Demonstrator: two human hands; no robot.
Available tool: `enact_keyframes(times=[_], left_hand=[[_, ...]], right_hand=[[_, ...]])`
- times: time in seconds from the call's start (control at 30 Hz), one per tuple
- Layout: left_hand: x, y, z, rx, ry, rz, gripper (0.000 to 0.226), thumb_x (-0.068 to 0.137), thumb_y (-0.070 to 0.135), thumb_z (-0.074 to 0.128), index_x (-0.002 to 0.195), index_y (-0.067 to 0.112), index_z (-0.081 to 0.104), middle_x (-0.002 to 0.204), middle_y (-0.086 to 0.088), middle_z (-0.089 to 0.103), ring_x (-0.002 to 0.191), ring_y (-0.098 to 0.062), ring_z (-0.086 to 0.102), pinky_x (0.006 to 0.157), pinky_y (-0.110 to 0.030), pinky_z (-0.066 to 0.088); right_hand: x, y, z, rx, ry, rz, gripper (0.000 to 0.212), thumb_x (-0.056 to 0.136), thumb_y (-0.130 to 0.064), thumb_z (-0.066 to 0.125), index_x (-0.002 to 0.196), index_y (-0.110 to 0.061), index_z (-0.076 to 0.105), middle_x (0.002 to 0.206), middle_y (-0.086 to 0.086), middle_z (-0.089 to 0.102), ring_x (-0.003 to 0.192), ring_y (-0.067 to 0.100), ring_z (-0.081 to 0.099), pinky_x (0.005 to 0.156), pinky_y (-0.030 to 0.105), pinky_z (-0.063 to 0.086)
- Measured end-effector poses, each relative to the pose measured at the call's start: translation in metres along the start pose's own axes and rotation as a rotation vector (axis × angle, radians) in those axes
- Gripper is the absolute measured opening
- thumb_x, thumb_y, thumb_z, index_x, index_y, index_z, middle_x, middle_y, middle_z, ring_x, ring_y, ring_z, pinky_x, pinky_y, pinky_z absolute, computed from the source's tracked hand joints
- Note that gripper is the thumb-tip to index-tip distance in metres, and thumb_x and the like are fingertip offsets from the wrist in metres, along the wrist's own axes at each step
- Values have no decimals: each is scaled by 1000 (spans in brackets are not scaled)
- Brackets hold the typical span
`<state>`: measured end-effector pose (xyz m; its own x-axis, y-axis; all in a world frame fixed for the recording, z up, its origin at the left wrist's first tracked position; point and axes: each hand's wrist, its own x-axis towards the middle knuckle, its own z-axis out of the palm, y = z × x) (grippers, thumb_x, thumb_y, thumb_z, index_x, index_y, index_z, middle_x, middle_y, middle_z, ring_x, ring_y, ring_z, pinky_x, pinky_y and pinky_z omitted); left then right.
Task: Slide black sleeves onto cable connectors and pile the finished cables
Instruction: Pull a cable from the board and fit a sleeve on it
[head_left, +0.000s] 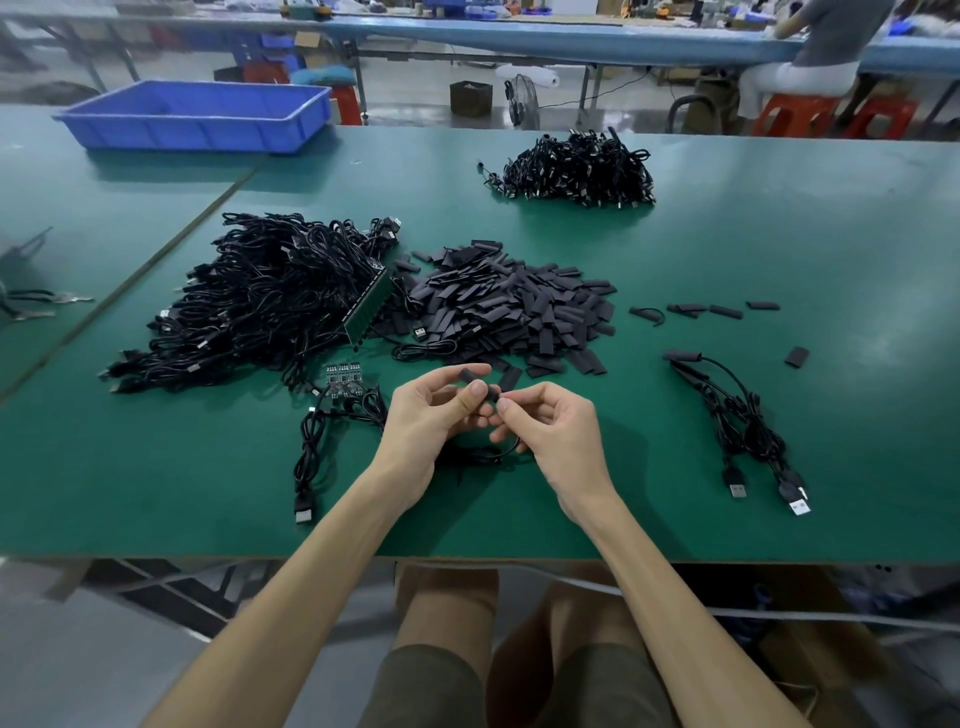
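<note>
a black sleeve (474, 387) is pinched in the left hand (434, 415), just above the desk (779, 234) near the middle of its front edge. the right hand (553, 434) pinches a cable (501, 453) end at the sleeve's mouth, probably lining them up. the sleeve heap (498, 306) lies just behind, a tangled cable heap (260, 296) toward the left edge, sleeved cables (737, 415) toward the right. nothing seems to hinder the hands.

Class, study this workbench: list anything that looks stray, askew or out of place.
Several loose black sleeves lie scattered right of the main sleeve pile, one farther off alone. A green circuit-board strip stands tilted on edge against the cable pile.
</note>
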<state>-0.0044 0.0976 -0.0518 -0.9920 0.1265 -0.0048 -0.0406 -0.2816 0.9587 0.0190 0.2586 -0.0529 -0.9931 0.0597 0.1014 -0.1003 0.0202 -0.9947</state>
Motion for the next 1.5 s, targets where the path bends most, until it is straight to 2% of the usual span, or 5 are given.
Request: enact_keyframes(times=[0.17, 0.37, 0.5, 1.33, 1.5], left_hand=[[1, -2, 0, 11, -6, 16, 21, 92, 9, 70, 112, 4, 73, 93, -11, 75, 77, -16, 67, 73, -23, 56], [1, -4, -1, 21, -20, 42, 13, 91, 13, 72, 102, 11, 79, 97, -14, 76, 78, -17, 68, 75, -24, 57], [2, -6, -1, 34, -23, 47, 11, 92, 12, 72, 100, 11, 80, 90, -10, 76, 75, -16, 68, 74, -23, 57], [3, -4, 0, 70, -16, 30, 13, 92, 8, 71, 103, 3, 77, 82, -12, 73, 72, -15, 66, 73, -23, 57], [3, -1, 0, 75, -13, 1, 15, 94, 10, 70, 104, 1, 76, 84, -12, 73, 74, -16, 67, 77, -26, 58]], right_hand=[[0, 0, -1, -4, 1, 1, 4, 95, -10, 73, 92, -7, 72, 82, 4, 80, 68, 20, 76, 53, 19, 49], [1, 1, -1, -11, -3, -2, 5, 94, -10, 73, 90, -8, 72, 81, 4, 80, 68, 22, 76, 53, 19, 49], [1, 2, -2, -21, -7, -6, 5, 94, -11, 74, 90, -8, 72, 82, 4, 80, 68, 22, 77, 53, 19, 49], [3, 4, -2, -27, -8, -2, 5, 94, -10, 73, 91, -6, 72, 82, 5, 80, 68, 22, 76, 52, 19, 49], [3, 2, -1, -28, 1, 2, 4, 94, -10, 74, 91, -7, 72, 81, 4, 80, 67, 20, 76, 53, 19, 50]])
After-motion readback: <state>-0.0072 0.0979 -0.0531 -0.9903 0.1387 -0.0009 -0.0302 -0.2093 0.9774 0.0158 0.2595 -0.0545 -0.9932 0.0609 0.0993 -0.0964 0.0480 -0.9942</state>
